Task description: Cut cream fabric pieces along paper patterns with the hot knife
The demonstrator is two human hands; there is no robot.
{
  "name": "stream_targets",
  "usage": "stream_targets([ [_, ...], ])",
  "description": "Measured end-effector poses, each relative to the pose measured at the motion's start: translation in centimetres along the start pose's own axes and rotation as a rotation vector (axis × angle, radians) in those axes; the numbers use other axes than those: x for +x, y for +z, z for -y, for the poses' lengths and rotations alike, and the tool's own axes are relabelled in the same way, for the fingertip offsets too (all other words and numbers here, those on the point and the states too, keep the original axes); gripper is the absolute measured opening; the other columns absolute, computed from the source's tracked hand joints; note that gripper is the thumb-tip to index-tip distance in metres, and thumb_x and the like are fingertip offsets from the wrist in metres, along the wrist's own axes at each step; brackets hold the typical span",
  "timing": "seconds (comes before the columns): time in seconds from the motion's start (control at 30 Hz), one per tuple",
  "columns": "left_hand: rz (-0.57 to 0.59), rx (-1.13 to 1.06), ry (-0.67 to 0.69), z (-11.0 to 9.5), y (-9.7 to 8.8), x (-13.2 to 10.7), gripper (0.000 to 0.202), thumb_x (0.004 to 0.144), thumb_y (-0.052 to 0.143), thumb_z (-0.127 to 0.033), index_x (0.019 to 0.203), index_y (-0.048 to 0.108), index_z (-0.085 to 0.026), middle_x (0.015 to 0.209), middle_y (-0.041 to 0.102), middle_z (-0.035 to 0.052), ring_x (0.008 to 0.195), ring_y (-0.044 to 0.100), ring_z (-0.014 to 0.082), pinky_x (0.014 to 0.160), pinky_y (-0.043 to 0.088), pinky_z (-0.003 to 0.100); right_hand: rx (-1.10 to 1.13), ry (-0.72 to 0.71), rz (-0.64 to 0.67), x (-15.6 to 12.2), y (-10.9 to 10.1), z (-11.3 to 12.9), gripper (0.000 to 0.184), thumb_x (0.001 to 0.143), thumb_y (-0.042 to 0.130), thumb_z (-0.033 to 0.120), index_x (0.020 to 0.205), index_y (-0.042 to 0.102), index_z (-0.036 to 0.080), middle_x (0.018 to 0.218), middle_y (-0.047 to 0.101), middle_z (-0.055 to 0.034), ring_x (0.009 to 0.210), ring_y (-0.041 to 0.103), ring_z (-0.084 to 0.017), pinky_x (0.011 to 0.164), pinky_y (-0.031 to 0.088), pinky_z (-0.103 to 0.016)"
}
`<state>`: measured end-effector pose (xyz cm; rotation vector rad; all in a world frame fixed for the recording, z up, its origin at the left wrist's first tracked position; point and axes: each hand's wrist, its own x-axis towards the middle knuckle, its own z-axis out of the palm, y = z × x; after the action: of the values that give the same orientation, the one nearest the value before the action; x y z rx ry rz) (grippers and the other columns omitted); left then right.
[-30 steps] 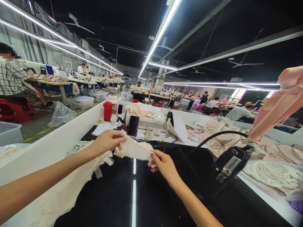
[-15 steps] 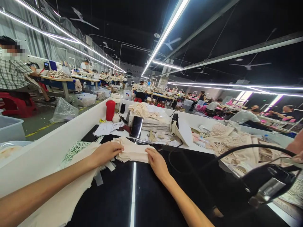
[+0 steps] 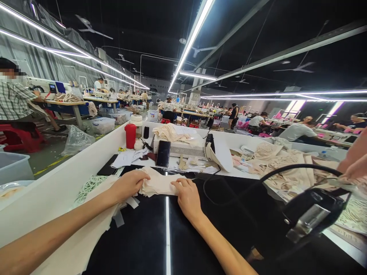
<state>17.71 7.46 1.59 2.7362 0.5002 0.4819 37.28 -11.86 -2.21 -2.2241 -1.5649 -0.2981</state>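
Note:
A small cream fabric piece [image 3: 159, 183] lies on the glossy black work surface [image 3: 200, 233]. My left hand [image 3: 128, 184] rests on its left end with fingers curled over the edge. My right hand [image 3: 183, 196] presses flat on its right end, fingers stretched out. Under my left forearm lies a larger sheet of cream cloth [image 3: 83, 233] that runs toward the near left.
A black iron [image 3: 311, 212] with a looping cable sits at the right. Beyond the fabric are a phone [image 3: 163, 153], a white machine [image 3: 186, 149], papers, a red cup [image 3: 130, 135] and cream lace pieces [image 3: 286, 168]. A co-worker's arm [image 3: 354, 160] enters at the right edge.
One second ago both hands held the fabric piece up off the surface; it now lies flat under them. The co-worker's hand with pink fabric at the right has dropped lower.

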Motion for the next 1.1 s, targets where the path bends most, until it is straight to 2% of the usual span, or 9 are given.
stream_targets([
  [0.13,0.013,0.006,0.025,-0.9,0.0,1.1,0.044,0.090,0.041,-0.020,0.114,0.078,-0.023,0.122,0.077,0.0032,0.116,0.069,0.0235,0.109,0.049,0.036,0.006,-0.043,0.039,-0.1,0.7,0.6,0.052,0.090,0.045,-0.003,0.121,0.073,0.027,0.121,0.073,-0.0049,0.111,0.060,-0.023,0.093,0.042,-0.035],
  [0.27,0.055,0.021,0.051,-1.6,1.0,2.2,0.038,0.093,0.044,-0.021,0.111,0.078,-0.021,0.119,0.078,0.0051,0.113,0.070,0.0231,0.107,0.050,0.034,-0.003,-0.051,0.053,-0.2,0.8,0.7,0.050,0.091,0.045,-0.002,0.123,0.071,0.026,0.122,0.072,-0.0059,0.111,0.061,-0.024,0.091,0.042,-0.035],
  [0.37,0.082,0.044,0.046,-1.3,1.6,2.8,0.037,0.094,0.045,-0.019,0.113,0.077,-0.020,0.130,0.073,0.0079,0.122,0.067,0.0231,0.111,0.047,0.034,-0.008,-0.054,0.059,-0.2,0.7,0.8,0.049,0.092,0.044,-0.001,0.123,0.071,0.026,0.123,0.072,-0.0057,0.112,0.061,-0.024,0.091,0.042,-0.035],
  [0.5,0.094,0.096,-0.037,-0.2,1.8,3.1,0.041,0.095,0.054,-0.024,0.134,0.066,-0.018,0.152,0.057,0.0132,0.144,0.051,0.0276,0.121,0.039,0.044,-0.006,-0.057,0.060,-0.2,0.8,0.8,0.047,0.093,0.045,0.001,0.123,0.070,0.026,0.123,0.072,-0.0053,0.110,0.061,-0.024,0.090,0.043,-0.034],
  [0.63,0.082,0.142,-0.126,0.5,1.2,2.7,0.052,0.098,0.059,-0.036,0.145,0.055,-0.016,0.156,0.051,0.0183,0.149,0.044,0.0319,0.122,0.036,0.053,-0.010,-0.056,0.056,-0.2,1.0,0.8,0.046,0.093,0.047,0.001,0.123,0.070,0.026,0.123,0.072,-0.0053,0.110,0.060,-0.024,0.091,0.043,-0.034],
  [0.8,0.042,0.172,-0.171,0.1,-0.2,1.9,0.047,0.104,0.054,-0.039,0.146,0.056,-0.017,0.157,0.050,0.0169,0.150,0.043,0.0306,0.123,0.035,0.054,-0.019,-0.058,0.066,-0.1,1.0,0.8,0.046,0.092,0.047,0.000,0.122,0.070,0.026,0.123,0.071,-0.0058,0.110,0.060,-0.024,0.091,0.042,-0.033],
  [0.93,-0.002,0.215,-0.222,-0.2,-2.6,0.6,0.045,0.106,0.055,-0.040,0.145,0.056,-0.018,0.157,0.050,0.0148,0.146,0.046,0.0307,0.122,0.034,0.057,0.001,-0.065,0.062,-0.2,1.0,0.6,0.047,0.090,0.046,-0.003,0.122,0.070,0.022,0.123,0.071,-0.0077,0.110,0.060,-0.025,0.091,0.041,-0.034],
  [1.03,-0.016,0.268,-0.300,-0.2,-5.0,-0.8,0.039,0.105,0.059,-0.040,0.137,0.061,-0.019,0.149,0.057,0.0126,0.138,0.054,0.0300,0.117,0.041,0.057,0.031,-0.078,0.045,-0.3,1.2,0.4,0.048,0.091,0.043,-0.003,0.123,0.070,0.021,0.126,0.070,-0.0089,0.114,0.060,-0.026,0.094,0.041,-0.035],
  [1.1,-0.002,0.300,-0.363,-0.1,-6.3,-2.1,0.032,0.104,0.061,-0.040,0.128,0.065,-0.018,0.137,0.064,0.0111,0.126,0.062,0.0278,0.110,0.048,0.054,0.046,-0.093,0.037,-0.4,1.3,0.3,0.049,0.091,0.042,-0.003,0.123,0.071,0.021,0.127,0.070,-0.0089,0.115,0.060,-0.026,0.095,0.041,-0.035],
])
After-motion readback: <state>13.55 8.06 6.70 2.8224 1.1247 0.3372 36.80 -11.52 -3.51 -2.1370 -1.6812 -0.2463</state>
